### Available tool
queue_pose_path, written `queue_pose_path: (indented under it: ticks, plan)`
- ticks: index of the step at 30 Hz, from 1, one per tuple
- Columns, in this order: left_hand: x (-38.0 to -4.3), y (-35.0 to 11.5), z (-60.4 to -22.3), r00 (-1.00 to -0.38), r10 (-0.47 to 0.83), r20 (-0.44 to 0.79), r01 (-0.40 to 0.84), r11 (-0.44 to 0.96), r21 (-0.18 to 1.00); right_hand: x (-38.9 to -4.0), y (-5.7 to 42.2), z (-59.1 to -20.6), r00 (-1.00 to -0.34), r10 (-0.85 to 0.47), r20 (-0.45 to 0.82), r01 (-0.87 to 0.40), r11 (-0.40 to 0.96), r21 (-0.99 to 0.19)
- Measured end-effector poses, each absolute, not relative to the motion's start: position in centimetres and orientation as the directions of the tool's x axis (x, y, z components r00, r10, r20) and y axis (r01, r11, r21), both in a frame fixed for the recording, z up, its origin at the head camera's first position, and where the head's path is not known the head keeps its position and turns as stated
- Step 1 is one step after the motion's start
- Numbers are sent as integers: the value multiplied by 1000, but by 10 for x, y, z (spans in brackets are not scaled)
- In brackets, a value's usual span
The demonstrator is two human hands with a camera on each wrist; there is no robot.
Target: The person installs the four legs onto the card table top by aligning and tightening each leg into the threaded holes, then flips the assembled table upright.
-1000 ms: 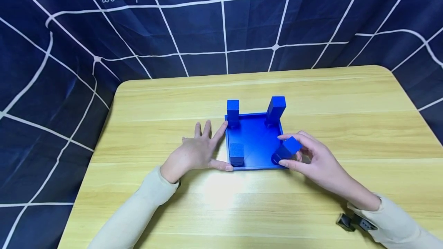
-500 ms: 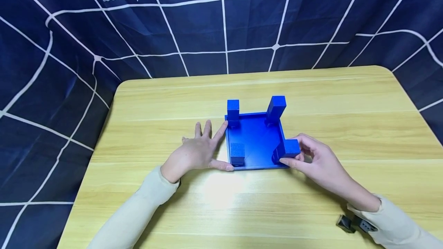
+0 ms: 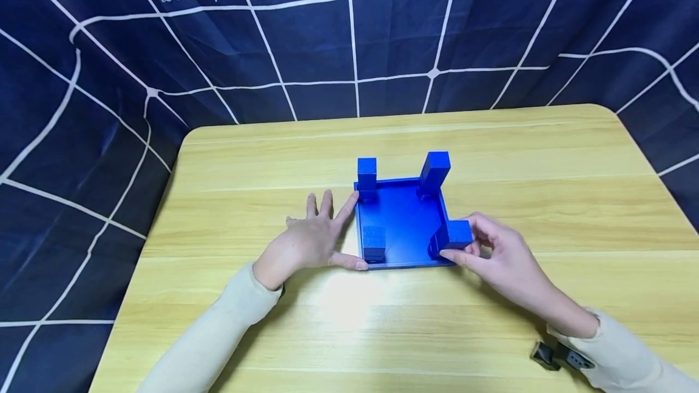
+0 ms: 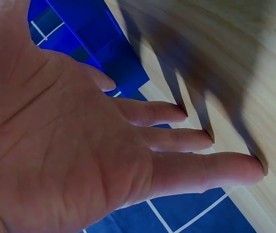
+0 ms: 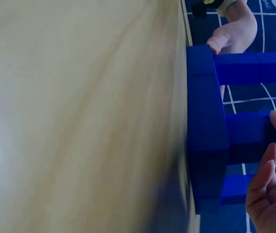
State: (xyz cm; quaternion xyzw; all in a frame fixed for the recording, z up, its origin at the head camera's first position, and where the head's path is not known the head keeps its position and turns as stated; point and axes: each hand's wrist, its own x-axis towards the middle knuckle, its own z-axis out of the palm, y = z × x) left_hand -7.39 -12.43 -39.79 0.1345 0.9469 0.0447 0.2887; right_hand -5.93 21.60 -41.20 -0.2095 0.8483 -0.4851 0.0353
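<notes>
A blue square panel (image 3: 406, 217) with raised edges lies on the table, a blue post standing at each corner. My right hand (image 3: 505, 253) pinches the near-right post (image 3: 460, 233) between thumb and fingers, and this post sits squared to its corner. In the right wrist view, the thumb lies along one side of that post (image 5: 247, 128), above the panel's side (image 5: 206, 116). My left hand (image 3: 311, 241) is spread flat, its index fingertip and thumb touching the panel's left edge. The left wrist view has the palm (image 4: 79, 145) with straight fingers beside the blue panel (image 4: 123, 68).
The far-left post (image 3: 367, 176), far-right post (image 3: 435, 171) and near-left post (image 3: 374, 242) rise from the panel. Pale wooden tabletop (image 3: 262, 156) surrounds it. A navy curtain (image 3: 306, 35) with white lines hangs behind and at both sides. A black device (image 3: 562, 355) sits at the right cuff.
The near-right post has turned from a slanted angle to line up with the panel's corner. My right index finger has shifted from its far side to behind it. The left hand stays put.
</notes>
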Motion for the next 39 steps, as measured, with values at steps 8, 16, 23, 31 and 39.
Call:
queue_pose_path:
  ticks: [8, 16, 23, 31, 39]
  plan:
    - [-64, -133, -400, -822, 352, -447, 262, 932, 252, -66, 226, -414, -835, -523, 170, -392, 349, -851]
    - [-52, -150, -388, -831, 441, -340, 226, 825, 518, -87, 245, -414, -809, -567, 156, -396, 329, -857]
    - [-56, -146, -409, -925, 304, -226, 61, 709, 703, -115, 242, -422, -847, -530, -43, -287, 523, -803]
    - [-69, -135, -425, -927, 282, -248, 64, 770, 635, -136, 231, -430, -824, -560, -90, -357, 636, -684]
    - [-78, -121, -427, -935, 263, -236, 70, 793, 606, -137, 220, -425, -823, -559, -104, -383, 680, -625]
